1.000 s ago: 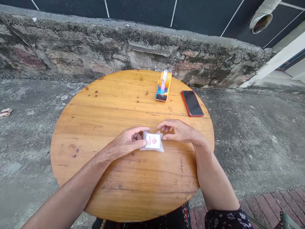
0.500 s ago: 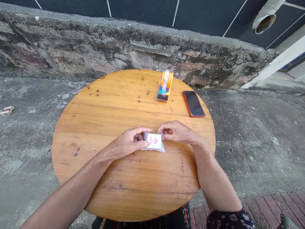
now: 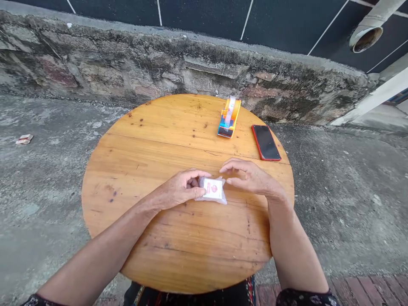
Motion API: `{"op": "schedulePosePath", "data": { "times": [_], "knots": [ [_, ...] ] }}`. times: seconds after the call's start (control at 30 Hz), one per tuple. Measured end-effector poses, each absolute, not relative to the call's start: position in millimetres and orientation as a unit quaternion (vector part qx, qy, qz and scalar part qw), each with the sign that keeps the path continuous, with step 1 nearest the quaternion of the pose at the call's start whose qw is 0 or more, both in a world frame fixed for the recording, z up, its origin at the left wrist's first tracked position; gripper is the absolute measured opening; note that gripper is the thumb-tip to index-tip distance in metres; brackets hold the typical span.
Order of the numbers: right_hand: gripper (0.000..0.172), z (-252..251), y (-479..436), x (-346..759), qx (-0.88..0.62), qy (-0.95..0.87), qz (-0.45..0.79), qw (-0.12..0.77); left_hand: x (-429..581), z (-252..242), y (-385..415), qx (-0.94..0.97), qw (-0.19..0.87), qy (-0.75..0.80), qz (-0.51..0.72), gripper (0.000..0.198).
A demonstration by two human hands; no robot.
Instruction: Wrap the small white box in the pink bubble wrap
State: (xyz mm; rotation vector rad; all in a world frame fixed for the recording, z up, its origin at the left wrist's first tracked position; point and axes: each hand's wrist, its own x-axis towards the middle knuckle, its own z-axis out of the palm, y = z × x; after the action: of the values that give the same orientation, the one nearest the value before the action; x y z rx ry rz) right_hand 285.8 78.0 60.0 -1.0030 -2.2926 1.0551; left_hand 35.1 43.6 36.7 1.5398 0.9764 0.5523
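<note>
A small white box with a red print, wrapped in a clear plastic bag (image 3: 213,189), lies on the round wooden table (image 3: 153,153). My left hand (image 3: 186,187) grips its left end, thumb on top and fingers along the far side. Just right of the package, my right hand (image 3: 250,176) is held with thumb and fingers apart and nothing between them. Farther back stands a yellow and blue tape dispenser (image 3: 230,117) with a roll of printed clear tape. To its right is a phone in a red case (image 3: 266,142), screen up and dark.
Behind the table runs a low stone wall (image 3: 127,68) below dark tiles, with a pipe (image 3: 366,38) sticking out at the upper right. A small crumpled packet (image 3: 24,139) lies on the concrete floor at left.
My right hand has let go of the package's right end, opened its fingers and drawn slightly right. My left hand still holds the package. The whole view has shifted a little.
</note>
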Motion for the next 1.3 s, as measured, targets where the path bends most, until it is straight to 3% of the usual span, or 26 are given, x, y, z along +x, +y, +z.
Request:
{"op": "schedulePosePath", "data": {
  "times": [0.07,0.17,0.33,0.57,0.73,0.9,1.0,1.13,1.23,1.3],
  "knots": [
    [0.015,64.7,74.7,281.8,-0.348,-0.826,0.373,0.241,34.3,35.2,44.3,0.667,0.577,0.408,0.236,0.043],
    [0.019,66.4,71.0,275.0,-0.329,-0.82,0.389,0.26,33.6,35.0,44.9,0.678,0.573,0.392,0.241,0.041],
    [0.026,63.7,69.6,270.8,-0.312,-0.826,0.404,0.24,34.4,40.0,44.8,0.679,0.567,0.401,0.238,0.038],
    [0.02,66.1,73.2,281.9,-0.332,-0.836,0.387,0.203,36.0,42.9,44.1,0.675,0.567,0.406,0.239,0.037],
    [0.054,65.4,74.7,288.5,-0.37,-0.846,0.367,0.114,36.6,41.4,43.4,0.666,0.574,0.414,0.236,0.04],
    [0.035,67.2,71.1,278.5,-0.373,-0.853,0.356,0.081,36.4,41.1,43.2,0.676,0.563,0.413,0.235,0.035],
    [0.033,68.9,70.9,277.3,-0.381,-0.85,0.353,0.09,36.1,40.9,43.1,0.68,0.56,0.41,0.237,0.034],
    [0.044,74.2,65.5,277.9,-0.363,-0.866,0.336,0.073,36.0,40.1,43.4,0.672,0.565,0.42,0.231,0.038],
    [0.061,76.0,50.8,271.9,-0.384,-0.882,0.266,0.059,35.8,36.7,44.2,0.67,0.567,0.417,0.237,0.04],
    [0.063,73.2,38.5,264.9,-0.419,-0.882,0.207,0.062,35.5,33.4,45.0,0.675,0.563,0.406,0.248,0.039]
  ]
}}
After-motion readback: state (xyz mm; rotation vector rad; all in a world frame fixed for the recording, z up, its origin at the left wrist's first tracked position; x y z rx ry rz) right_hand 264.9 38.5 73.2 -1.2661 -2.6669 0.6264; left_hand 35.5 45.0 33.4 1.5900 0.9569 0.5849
